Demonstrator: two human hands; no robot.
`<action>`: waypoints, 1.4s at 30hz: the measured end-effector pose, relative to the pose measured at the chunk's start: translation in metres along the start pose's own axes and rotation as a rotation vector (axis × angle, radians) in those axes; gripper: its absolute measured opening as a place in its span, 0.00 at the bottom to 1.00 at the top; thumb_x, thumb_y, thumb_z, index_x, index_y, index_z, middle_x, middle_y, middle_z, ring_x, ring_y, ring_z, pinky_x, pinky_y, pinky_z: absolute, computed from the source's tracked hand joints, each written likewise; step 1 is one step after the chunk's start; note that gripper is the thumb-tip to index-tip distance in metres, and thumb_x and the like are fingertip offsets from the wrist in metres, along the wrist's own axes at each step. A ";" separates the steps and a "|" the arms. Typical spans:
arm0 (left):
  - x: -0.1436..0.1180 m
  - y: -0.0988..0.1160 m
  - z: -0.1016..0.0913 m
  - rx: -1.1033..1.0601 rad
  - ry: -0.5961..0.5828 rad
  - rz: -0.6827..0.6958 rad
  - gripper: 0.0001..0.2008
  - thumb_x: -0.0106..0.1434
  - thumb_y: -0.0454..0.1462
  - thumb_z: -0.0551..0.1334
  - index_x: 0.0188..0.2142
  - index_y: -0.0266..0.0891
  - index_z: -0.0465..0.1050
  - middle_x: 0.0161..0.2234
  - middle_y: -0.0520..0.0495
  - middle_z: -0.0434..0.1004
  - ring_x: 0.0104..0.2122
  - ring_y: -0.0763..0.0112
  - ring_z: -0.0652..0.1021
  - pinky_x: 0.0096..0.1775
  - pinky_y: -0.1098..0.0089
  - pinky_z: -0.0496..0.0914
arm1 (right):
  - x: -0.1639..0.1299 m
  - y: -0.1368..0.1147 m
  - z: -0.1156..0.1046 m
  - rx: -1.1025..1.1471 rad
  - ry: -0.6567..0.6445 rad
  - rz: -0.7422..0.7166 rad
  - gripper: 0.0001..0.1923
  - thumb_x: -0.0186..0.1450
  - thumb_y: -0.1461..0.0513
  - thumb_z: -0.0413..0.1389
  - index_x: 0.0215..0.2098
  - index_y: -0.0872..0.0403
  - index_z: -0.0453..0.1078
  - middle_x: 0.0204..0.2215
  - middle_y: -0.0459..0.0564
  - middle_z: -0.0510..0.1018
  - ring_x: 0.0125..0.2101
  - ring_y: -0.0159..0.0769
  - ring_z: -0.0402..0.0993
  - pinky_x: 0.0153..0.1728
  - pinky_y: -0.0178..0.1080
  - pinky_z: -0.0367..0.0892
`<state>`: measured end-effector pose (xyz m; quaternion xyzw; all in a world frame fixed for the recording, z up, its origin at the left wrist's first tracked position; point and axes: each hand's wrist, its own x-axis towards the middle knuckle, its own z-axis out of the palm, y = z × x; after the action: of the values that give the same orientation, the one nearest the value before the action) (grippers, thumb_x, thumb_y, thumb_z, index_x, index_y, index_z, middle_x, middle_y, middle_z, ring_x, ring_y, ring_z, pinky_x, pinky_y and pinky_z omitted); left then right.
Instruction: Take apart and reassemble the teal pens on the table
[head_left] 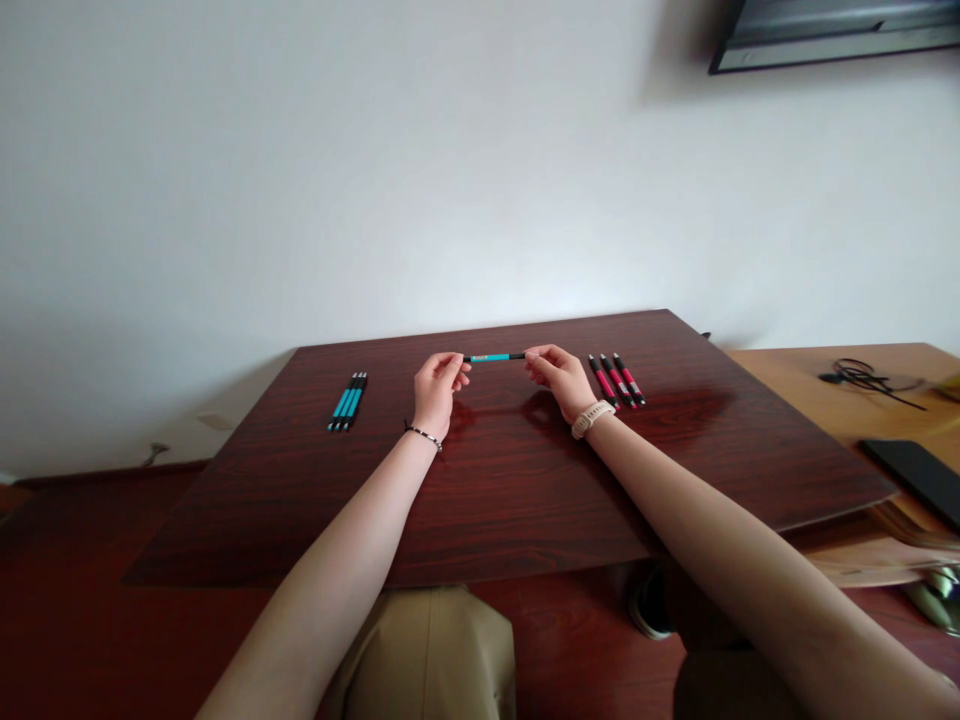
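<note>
A blue pen with black ends point(490, 357) is held level above the far part of the dark wooden table point(517, 500). My left hand point(437, 388) pinches its left end between thumb and fingers. At the other end, my right hand point(559, 378) grips the black tip the same way. Three blue pens point(347, 402) lie side by side on the table, left of my left hand. Just right of my right hand lie three pink pens point(616, 380) with black ends, next to one another.
A lighter wooden table point(795, 385) stands at the right, bearing a coiled black cable point(862, 376) and a flat black object point(911, 478). The white wall point(450, 170) rises behind the dark table. A dark screen point(840, 35) hangs at the upper right.
</note>
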<state>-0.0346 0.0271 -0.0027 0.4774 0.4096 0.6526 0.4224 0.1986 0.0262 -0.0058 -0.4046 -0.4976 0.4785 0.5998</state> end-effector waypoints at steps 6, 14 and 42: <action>-0.001 0.000 0.000 -0.001 -0.016 0.005 0.15 0.64 0.47 0.73 0.40 0.38 0.79 0.34 0.45 0.83 0.27 0.75 0.77 0.30 0.73 0.66 | 0.001 0.003 -0.001 -0.047 0.006 -0.018 0.26 0.62 0.39 0.68 0.29 0.52 0.75 0.26 0.47 0.77 0.26 0.32 0.68 0.30 0.37 0.66; -0.002 0.005 0.001 -0.002 0.009 -0.014 0.15 0.63 0.47 0.73 0.39 0.38 0.78 0.34 0.45 0.83 0.27 0.75 0.77 0.29 0.73 0.66 | -0.002 -0.005 0.000 -0.029 -0.028 -0.005 0.25 0.58 0.43 0.72 0.43 0.50 0.80 0.36 0.48 0.83 0.30 0.33 0.71 0.32 0.37 0.68; -0.001 0.003 0.001 0.000 -0.019 -0.015 0.15 0.64 0.47 0.73 0.40 0.38 0.78 0.34 0.45 0.83 0.27 0.75 0.76 0.30 0.73 0.66 | 0.000 -0.001 0.001 -0.067 -0.013 0.001 0.25 0.60 0.39 0.70 0.35 0.51 0.78 0.28 0.47 0.80 0.27 0.33 0.70 0.31 0.38 0.68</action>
<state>-0.0335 0.0250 -0.0002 0.4803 0.4091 0.6450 0.4312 0.1981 0.0258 -0.0048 -0.4214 -0.5170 0.4645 0.5826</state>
